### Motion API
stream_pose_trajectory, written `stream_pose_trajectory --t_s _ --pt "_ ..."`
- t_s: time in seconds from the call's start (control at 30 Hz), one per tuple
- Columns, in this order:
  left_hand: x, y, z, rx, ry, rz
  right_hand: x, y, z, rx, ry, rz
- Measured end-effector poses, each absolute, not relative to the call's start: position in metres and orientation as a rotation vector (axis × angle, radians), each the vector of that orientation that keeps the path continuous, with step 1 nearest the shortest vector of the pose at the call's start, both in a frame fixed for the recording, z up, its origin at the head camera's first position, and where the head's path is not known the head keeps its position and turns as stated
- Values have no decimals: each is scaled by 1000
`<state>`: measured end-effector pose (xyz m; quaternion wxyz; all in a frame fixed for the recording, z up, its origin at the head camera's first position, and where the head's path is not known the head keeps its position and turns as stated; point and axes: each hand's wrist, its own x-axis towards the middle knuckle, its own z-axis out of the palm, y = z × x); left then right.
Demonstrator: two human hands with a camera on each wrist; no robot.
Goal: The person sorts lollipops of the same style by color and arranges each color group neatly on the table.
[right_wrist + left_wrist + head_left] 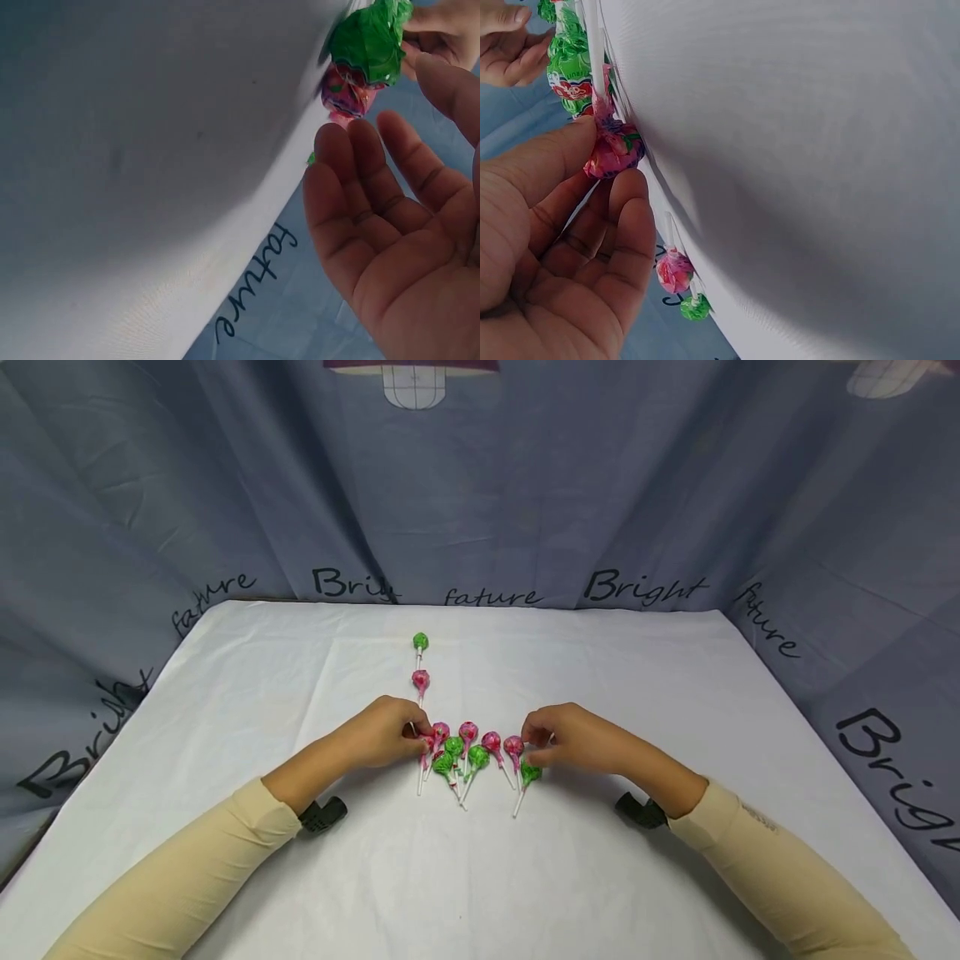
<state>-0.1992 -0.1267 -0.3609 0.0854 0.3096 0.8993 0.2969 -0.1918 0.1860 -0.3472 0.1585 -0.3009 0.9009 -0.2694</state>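
Observation:
Pink- and green-wrapped lollipops with white sticks lie bunched mid-table, sticks mostly toward the person. My left hand (384,733) is at the bunch's left end. Up close in the left wrist view, its thumb and a finger pinch a pink lollipop (616,150) by the head. At the right end, my right hand (573,739) has its fingers loosely bent and apart, holding nothing. Beside its fingertips are a green lollipop (530,772) and a pink lollipop (513,745); the right wrist view shows that green lollipop (369,43) just beyond the fingers.
Farther back, a green lollipop (421,642) and a pink lollipop (421,680) lie in a line, one behind the other. A white cloth (480,877) covers the table. Behind it hangs a grey-blue curtain (480,502) with printed lettering.

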Motion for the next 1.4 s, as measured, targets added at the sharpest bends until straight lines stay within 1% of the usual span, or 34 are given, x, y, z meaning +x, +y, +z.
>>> stream_pose_trajectory --t_s 0.27,0.73,1.07,1.23,1.4 --pt "-199 -126 -362 917 2684 888 -187 188 -353 -839 2552 -741" --pt "-201 -127 -359 879 2686 874 -183 184 -353 -845 2533 -733" --pt "-199 -127 -367 847 2667 890 -179 187 -360 -884 2553 -705" --pt "-205 -132 -363 870 2676 927 -178 187 -359 -917 2566 -677" --pt "-220 -135 -352 909 2654 951 -180 187 -356 -920 2569 -665"
